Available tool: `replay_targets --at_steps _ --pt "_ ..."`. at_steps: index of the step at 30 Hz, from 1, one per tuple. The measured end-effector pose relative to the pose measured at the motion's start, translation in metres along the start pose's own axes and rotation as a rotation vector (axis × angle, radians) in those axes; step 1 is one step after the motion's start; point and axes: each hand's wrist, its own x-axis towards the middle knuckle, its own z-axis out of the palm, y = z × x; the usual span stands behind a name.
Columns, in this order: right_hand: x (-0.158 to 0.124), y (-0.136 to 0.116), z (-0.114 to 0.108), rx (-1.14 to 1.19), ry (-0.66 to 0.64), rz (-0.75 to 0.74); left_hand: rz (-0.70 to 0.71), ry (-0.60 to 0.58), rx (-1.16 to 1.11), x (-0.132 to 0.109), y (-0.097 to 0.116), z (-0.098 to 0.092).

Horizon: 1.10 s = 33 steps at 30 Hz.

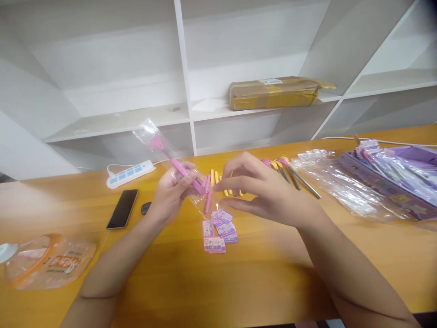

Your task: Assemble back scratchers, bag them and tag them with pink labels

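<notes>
My left hand (177, 184) is closed around a pink back scratcher (179, 166) inside a clear plastic bag (147, 130); the fan-shaped head points up and to the left. Close by on the right, my right hand (251, 189) hovers open, thumb and fingers apart, near the bag's lower end. Below the hands lie several small printed cards (215, 244) in pink and purple. Loose pink tubes (208, 200) and yellow tubes (216, 177) rest on the table behind, partly hidden by my right hand. Beyond it are several metal rods (303, 181) with pink and yellow heads.
Clear bags (344, 182) are piled at the right beside a purple box (378, 187) of packaged items. At left are a phone (123, 209), a black mouse (146, 208), a power strip (131, 174) and an orange-labelled bottle (51, 262). A taped carton (273, 94) sits on the shelf.
</notes>
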Motion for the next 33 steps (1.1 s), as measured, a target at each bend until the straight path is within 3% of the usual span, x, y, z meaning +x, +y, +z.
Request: replay_targets --at_steps 6,12,25,33 --pt "-0.001 -0.003 -0.001 0.012 -0.065 -0.067 -0.007 -0.023 -0.008 0.001 -0.004 -0.001" --pt "0.004 -0.002 0.002 0.075 0.045 -0.075 -0.025 -0.066 0.032 0.0 -0.005 0.0" --pt "0.002 0.001 0.012 0.065 0.064 0.114 -0.046 -0.31 0.193 -0.003 -0.01 -0.004" --pt "0.001 0.003 0.015 0.065 0.06 0.159 0.0 -0.326 0.269 -0.007 -0.004 -0.002"
